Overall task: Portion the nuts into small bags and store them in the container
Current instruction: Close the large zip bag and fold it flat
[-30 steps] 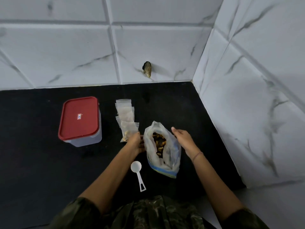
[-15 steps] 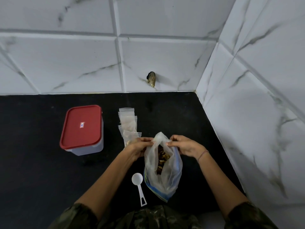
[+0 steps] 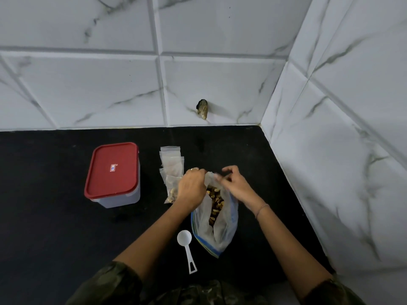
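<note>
A large clear zip bag (image 3: 222,234) with brown nuts (image 3: 215,200) inside lies on the black counter. My left hand (image 3: 192,188) pinches the left side of its mouth. My right hand (image 3: 234,182) grips the right side of the mouth, with the fingers curled. Several small clear bags (image 3: 171,165) lie in a row just left of the hands; the nearest one holds a few nuts (image 3: 171,193). A white container with a red lid (image 3: 112,170) stands shut at the left. Below the hands lies a white plastic scoop (image 3: 186,245).
The black counter (image 3: 55,216) meets white marble-look tiled walls at the back and the right, forming a corner (image 3: 262,124). A small dark object (image 3: 203,108) sticks out of the back wall. My camouflage sleeves fill the bottom edge.
Both hands have come together at the top of the big bag and drawn its mouth narrower and upward. The view has shifted downward a little.
</note>
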Action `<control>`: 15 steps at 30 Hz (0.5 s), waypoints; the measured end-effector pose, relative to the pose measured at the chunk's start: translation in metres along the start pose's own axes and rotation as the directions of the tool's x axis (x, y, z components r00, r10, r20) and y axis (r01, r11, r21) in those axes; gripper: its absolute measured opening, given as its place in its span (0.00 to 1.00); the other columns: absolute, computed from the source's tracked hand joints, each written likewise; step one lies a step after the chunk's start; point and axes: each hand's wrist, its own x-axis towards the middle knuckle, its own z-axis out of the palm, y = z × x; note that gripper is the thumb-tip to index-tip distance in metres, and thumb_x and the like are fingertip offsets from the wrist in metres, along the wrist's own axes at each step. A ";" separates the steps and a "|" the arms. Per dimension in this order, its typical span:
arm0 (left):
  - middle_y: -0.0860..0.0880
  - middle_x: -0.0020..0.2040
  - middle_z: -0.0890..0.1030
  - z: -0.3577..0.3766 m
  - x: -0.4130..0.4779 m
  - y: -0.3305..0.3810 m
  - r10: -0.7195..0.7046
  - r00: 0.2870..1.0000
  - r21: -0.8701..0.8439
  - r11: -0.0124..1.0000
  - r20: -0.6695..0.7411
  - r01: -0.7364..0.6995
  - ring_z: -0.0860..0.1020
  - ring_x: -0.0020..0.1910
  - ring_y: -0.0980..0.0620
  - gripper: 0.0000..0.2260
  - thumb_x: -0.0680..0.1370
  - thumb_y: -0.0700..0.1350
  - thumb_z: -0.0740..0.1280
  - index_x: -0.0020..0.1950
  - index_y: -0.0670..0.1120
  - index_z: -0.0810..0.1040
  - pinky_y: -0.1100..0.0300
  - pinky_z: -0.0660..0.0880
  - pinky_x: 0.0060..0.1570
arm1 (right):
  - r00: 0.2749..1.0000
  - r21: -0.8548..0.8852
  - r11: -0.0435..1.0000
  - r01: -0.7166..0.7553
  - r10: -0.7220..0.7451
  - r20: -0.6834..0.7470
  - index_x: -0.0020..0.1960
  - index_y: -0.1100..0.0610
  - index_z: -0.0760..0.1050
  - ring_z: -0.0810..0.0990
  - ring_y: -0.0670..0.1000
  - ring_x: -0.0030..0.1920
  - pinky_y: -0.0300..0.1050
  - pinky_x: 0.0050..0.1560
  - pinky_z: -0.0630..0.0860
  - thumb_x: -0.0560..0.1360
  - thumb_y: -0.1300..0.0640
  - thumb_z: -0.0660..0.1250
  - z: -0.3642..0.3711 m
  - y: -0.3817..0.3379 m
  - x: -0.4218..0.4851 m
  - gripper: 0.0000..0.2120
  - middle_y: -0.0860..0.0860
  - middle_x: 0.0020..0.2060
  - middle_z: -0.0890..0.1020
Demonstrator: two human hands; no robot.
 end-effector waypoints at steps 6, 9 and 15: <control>0.50 0.52 0.74 -0.004 -0.003 0.001 0.021 1.000 -0.101 0.995 -0.023 -0.023 0.74 0.48 0.54 0.11 0.79 0.43 0.64 0.61 0.51 0.77 0.60 0.75 0.46 | 0.942 0.098 0.955 -0.281 0.255 0.218 0.55 0.57 0.79 0.80 0.53 0.53 0.52 0.61 0.75 0.76 0.43 0.63 -0.017 -0.001 0.015 0.19 0.55 0.50 0.83; 0.50 0.51 0.74 -0.007 -0.003 0.002 0.002 0.999 -0.144 0.990 -0.053 -0.009 0.74 0.47 0.54 0.11 0.78 0.41 0.65 0.59 0.51 0.77 0.58 0.76 0.45 | 0.951 0.154 0.956 -0.248 0.209 0.229 0.55 0.55 0.80 0.81 0.52 0.52 0.49 0.56 0.78 0.73 0.49 0.69 -0.018 -0.003 0.015 0.14 0.54 0.49 0.83; 0.49 0.51 0.79 -0.021 0.010 0.004 -0.184 0.899 -0.592 0.697 0.398 0.404 0.78 0.49 0.52 0.05 0.79 0.48 0.62 0.52 0.51 0.76 0.51 0.77 0.54 | 0.998 -0.029 0.999 0.042 -0.044 -0.054 0.45 0.55 0.76 0.79 0.49 0.48 0.38 0.44 0.76 0.72 0.61 0.71 -0.010 -0.008 0.012 0.05 0.50 0.44 0.80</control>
